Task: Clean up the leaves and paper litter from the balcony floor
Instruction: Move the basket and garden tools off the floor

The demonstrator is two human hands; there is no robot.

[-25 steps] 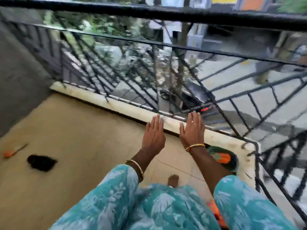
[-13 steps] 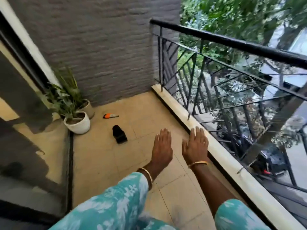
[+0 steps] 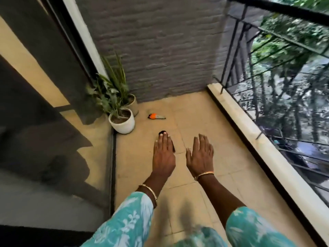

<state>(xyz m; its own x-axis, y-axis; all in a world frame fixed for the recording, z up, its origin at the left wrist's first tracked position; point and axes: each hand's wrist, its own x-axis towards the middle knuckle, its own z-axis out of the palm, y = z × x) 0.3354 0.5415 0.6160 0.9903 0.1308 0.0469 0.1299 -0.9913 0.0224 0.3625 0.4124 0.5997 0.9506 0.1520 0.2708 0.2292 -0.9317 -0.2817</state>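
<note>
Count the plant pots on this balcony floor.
2. A white pot stands by the sliding door track; a second pot sits behind it in the wall corner. Leaves could hide more.

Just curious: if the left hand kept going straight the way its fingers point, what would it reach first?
Probably the dark object on the floor, mostly hidden behind the left hand. The hand's height above the floor is unclear. Farther on lies the orange-and-grey item.

We see bare floor tiles (image 3: 204,122) stretching ahead of us to the brick wall (image 3: 160,50). Two potted plants (image 3: 121,120) crowd the left corner, the railing (image 3: 267,68) closes the right, and a dark object (image 3: 173,147) lies underhand.
</note>
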